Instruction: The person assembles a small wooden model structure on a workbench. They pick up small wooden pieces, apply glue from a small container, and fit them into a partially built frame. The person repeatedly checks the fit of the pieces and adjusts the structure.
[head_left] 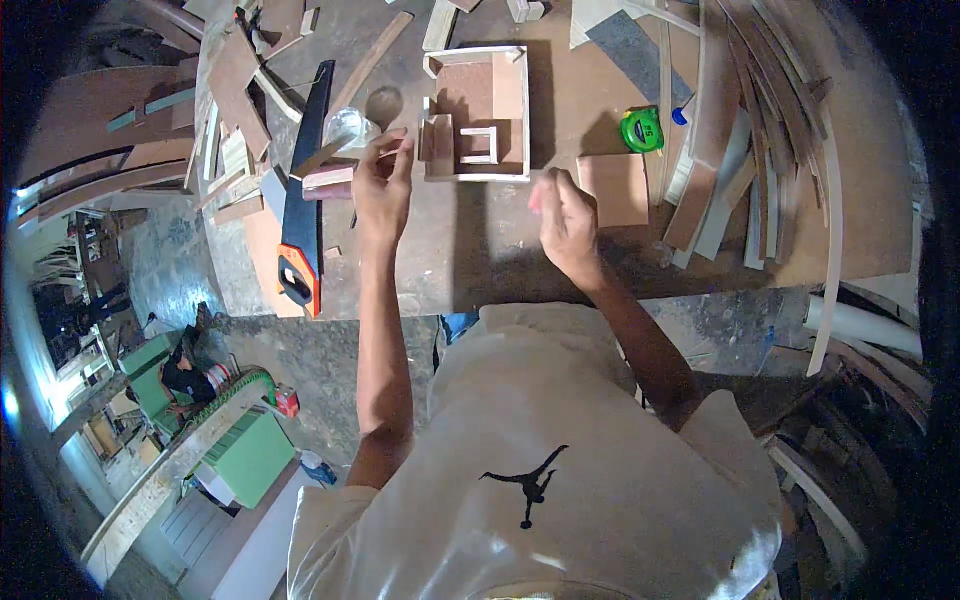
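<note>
We locate the wooden box (pixel 527 115) between the two grips: it lies forward and to the right of the left grip (pixel 383 192), forward and to the left of the right grip (pixel 568 222). Its long axis runs away from our body. Both grips sit close to it: the left fingertips are just beside its left wall, the right ones just off its near right corner. Left grip: fingers partly bent; we cannot tell whether the fingertips meet or pinch anything. Right grip: fingers loosely curled inward; we cannot confirm any held part.

We count on the table (pixel 425 268):
- One box, with one small pale frame (pixel 493 145) inside, in its near half.
- One handsaw (pixel 304 210), left of the left grip, blade pointing forward.
- One cup (pixel 354 128), forward-left of the left grip.
- One green tape measure (pixel 641 130), forward-right of the right grip.
- One square panel (pixel 617 190), just right of the right grip.
- Wood strips (pixel 712 100), farther right; overlapping, so we give no count.
</note>
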A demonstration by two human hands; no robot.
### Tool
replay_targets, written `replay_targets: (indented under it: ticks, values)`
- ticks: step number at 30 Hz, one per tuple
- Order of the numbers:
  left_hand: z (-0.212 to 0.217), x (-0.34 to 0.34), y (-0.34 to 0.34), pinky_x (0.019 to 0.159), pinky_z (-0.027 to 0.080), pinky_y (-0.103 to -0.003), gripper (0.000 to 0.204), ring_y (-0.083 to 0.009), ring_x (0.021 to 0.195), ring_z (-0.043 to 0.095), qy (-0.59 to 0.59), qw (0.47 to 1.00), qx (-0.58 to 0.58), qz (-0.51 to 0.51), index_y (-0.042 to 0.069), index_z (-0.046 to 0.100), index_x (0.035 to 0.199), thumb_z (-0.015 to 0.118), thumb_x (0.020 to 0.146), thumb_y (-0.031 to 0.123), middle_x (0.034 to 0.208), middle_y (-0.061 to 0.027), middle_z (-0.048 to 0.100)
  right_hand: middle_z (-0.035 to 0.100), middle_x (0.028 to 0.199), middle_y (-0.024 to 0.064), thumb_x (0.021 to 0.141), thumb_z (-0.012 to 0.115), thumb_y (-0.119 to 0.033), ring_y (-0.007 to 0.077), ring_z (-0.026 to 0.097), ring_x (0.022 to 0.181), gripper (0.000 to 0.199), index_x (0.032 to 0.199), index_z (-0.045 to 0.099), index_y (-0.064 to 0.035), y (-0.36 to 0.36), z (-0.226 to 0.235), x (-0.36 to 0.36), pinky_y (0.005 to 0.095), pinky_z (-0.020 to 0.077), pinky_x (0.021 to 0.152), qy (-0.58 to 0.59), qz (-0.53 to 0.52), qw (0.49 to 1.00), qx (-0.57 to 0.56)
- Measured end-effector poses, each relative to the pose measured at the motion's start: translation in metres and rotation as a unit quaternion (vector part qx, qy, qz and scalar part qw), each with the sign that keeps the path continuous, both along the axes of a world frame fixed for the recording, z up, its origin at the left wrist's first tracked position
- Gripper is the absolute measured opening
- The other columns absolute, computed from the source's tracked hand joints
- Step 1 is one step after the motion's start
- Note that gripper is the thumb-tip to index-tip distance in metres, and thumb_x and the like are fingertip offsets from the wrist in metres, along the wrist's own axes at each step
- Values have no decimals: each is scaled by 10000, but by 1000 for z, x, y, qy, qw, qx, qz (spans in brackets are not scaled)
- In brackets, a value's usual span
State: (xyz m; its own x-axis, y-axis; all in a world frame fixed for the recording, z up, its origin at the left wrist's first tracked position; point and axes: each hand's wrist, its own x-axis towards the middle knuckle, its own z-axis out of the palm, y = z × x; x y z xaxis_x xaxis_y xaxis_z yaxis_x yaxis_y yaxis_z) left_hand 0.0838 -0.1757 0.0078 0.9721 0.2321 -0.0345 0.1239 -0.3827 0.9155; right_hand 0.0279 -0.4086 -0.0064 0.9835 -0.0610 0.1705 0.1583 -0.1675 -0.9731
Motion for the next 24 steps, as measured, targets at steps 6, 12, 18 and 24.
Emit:
replay_targets:
  ticks: [6, 12, 18, 24]
  values:
    - [6, 8, -8, 745, 482, -261, 248, -115, 832, 629, 18, 1000, 2, -4, 15, 658, 1132, 666, 952, 186, 944, -71, 685, 629, 787, 86, 983, 580, -112, 171, 608, 685, 117, 966, 641, -14, 7, -4, 25, 298, 469, 662, 32, 4, 999, -33]
    - [11, 17, -9, 785, 501, -341, 210, -228, 895, 646, -69, 983, 161, -57, 11, 661, 1103, 636, 943, 145, 974, -137, 666, 602, 1142, 74, 861, 689, -78, 283, 550, 1097, 199, 1058, 693, -107, 16, -5, 59, 418, 409, 935, -129, -6, 967, -221]
    - [17, 28, -13, 828, 496, -374, 233, -290, 936, 653, -80, 984, 150, -54, 12, 668, 1091, 555, 994, 191, 1010, -168, 669, 349, 1475, 106, 788, 657, -17, 376, 291, 1348, 429, 1132, 745, -258, 37, -14, 88, 508, 298, 1055, -134, 61, 931, -335]
    - [7, 12, 0, 847, 487, -339, 261, -227, 955, 647, -22, 994, 107, -10, 27, 673, 1119, 545, 1015, 228, 1057, -135, 695, 330, 1522, 104, 764, 676, -9, 368, 279, 1380, 454, 1122, 755, -277, 40, -19, 102, 510, 255, 1096, -143, 95, 923, -345]
